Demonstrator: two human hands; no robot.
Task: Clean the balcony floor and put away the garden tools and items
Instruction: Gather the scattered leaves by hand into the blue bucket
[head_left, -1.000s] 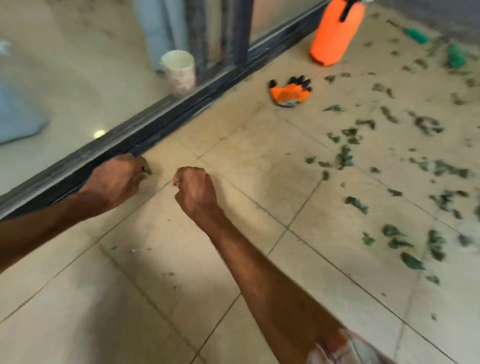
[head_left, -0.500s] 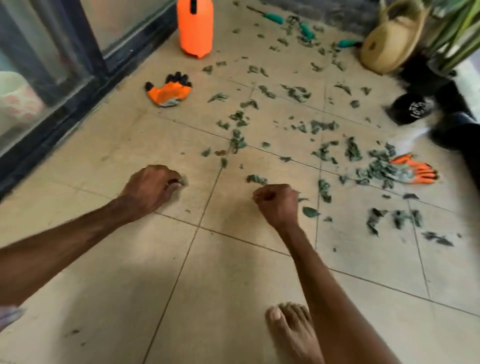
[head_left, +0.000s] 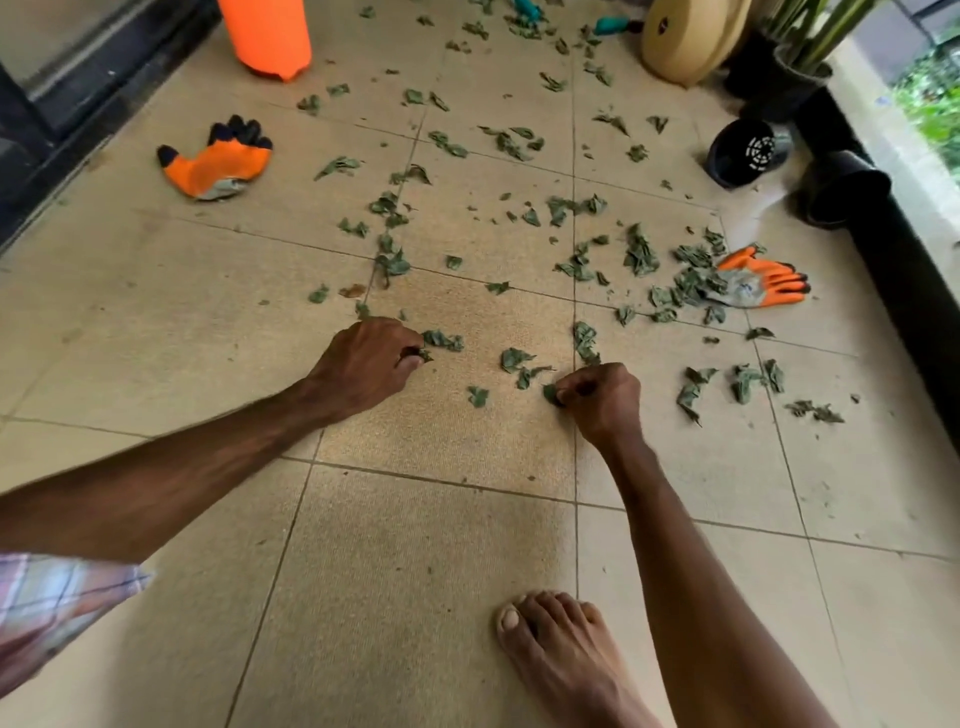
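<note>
The balcony floor (head_left: 415, 545), seen from the head camera, is beige tile with dry green leaves (head_left: 639, 254) scattered across its middle and far half; the near tiles look mostly swept of them. Both hands are down at the near edge of the scatter. The left hand (head_left: 363, 358) has its fingers curled in, thumb and fingertips pinching a small leaf scrap (head_left: 423, 356), with a larger crumpled leaf just beyond it. The right hand (head_left: 602, 400) is likewise curled, pinching a curled leaf (head_left: 549, 392) against the tile. A bare foot (head_left: 561, 660) stands close behind the right arm.

One orange glove (head_left: 218, 161) lies near the door track, a second glove (head_left: 763, 283) lies half under leaves by the right wall, and an orange sprayer (head_left: 265, 36), a tan watering can (head_left: 691, 36), two tipped black pots (head_left: 743, 153) and green-handled tools (head_left: 610, 23) wait further off.

The risks, as I judge them: the leaves look brittle, so a hard pinch may crumble them into bits that are harder to gather; full fists may drop pieces on reaching for more; and the foot could crush or scatter leaves when stepping forward. Leaves hidden beneath the second glove could be missed.
</note>
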